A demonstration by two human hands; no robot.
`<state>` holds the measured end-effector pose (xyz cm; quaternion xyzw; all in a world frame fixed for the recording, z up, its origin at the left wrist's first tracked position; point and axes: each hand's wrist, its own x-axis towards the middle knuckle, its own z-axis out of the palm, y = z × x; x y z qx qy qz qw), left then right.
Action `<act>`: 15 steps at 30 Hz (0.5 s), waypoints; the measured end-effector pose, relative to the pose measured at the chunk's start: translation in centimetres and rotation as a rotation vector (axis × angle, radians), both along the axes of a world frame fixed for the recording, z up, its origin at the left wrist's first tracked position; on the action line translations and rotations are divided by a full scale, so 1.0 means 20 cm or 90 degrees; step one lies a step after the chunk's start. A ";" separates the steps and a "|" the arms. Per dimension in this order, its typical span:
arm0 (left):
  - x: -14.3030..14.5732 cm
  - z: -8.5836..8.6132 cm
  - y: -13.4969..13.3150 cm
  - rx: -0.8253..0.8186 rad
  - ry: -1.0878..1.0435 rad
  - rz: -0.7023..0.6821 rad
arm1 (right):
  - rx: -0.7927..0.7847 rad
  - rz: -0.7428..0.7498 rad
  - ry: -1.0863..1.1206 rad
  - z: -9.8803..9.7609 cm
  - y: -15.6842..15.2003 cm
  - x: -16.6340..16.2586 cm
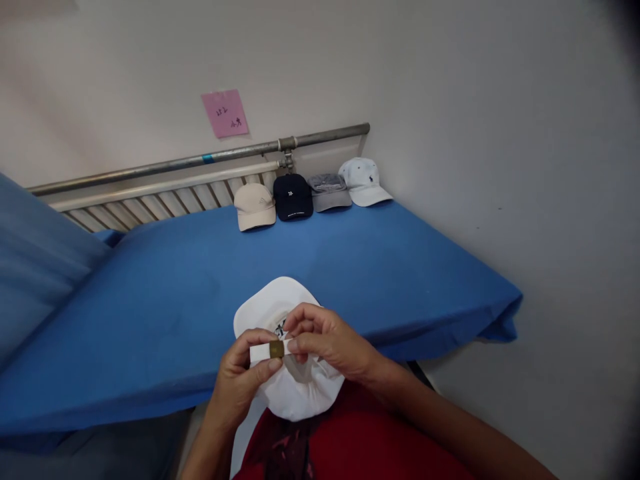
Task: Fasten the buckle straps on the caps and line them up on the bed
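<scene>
A white baseball cap [300, 393] is in front of my body at the near edge of the bed-like blue surface, its brim pointing away from me. Across its back runs a white strap [259, 353] with a brass-coloured buckle [276, 349]. My left hand [243, 373] is closed on the strap's left part beside the buckle, thumb below and fingers above. With thumb and fingers, my right hand [325, 340] pinches the strap just right of the buckle. Dark lettering on the cap is partly hidden behind my hands.
A blue cloth [175, 287] covers the table. Along its far side stand a beige cap [254, 205], a black cap [293, 197], a grey cap [330, 192] and a white cap [364, 180]. Behind them are a radiator [165, 203] and a metal pipe [165, 165]. A pink note [225, 113] hangs on the wall.
</scene>
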<state>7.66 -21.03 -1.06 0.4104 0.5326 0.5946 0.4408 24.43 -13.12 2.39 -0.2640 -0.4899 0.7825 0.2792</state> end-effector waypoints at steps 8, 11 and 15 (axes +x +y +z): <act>-0.02 0.00 0.01 -0.005 0.002 -0.008 | 0.017 0.016 -0.026 0.02 0.01 0.01; -0.02 0.00 0.01 0.000 0.019 -0.032 | 0.006 0.023 -0.009 0.02 0.01 0.00; -0.03 0.01 0.01 -0.010 0.034 -0.044 | 0.028 0.029 -0.016 0.02 0.01 0.00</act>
